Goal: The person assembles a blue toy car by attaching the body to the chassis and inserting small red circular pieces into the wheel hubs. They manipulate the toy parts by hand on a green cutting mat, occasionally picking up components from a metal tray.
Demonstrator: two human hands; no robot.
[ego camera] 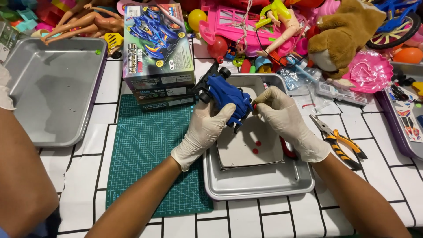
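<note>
The work surface is a table (264,216) covered in white cloth with a black grid of lines. Under the left forearm lies a green cutting mat (150,150), and below both hands sits a shallow metal tray (264,180) holding a pale cardboard box lid (251,145) with two small red parts (256,146) loose on it. Beyond the hands, the far edge of the table is heaped with toys (273,26): dolls, pink plastic pieces, a brown plush animal, balloons.

Both hands wear white gloves and reach forward from bare forearms. The left hand (203,128) is wrapped around a blue toy car (227,98), gripping its body from below with the black wheels pointing away and up, just above the far end of the tray. The right hand (284,117) pinches a tiny red piece (255,106) between thumb and forefinger, right against the car's side.

Just beyond the left hand stands the car's box (156,53), upright, printed with a blue racer. Far to the left rests a second, larger metal tray (57,88). To the right of the right wrist lie pliers (341,142) with orange-and-black handles. Another person's arm (22,176) shows at the left edge.
</note>
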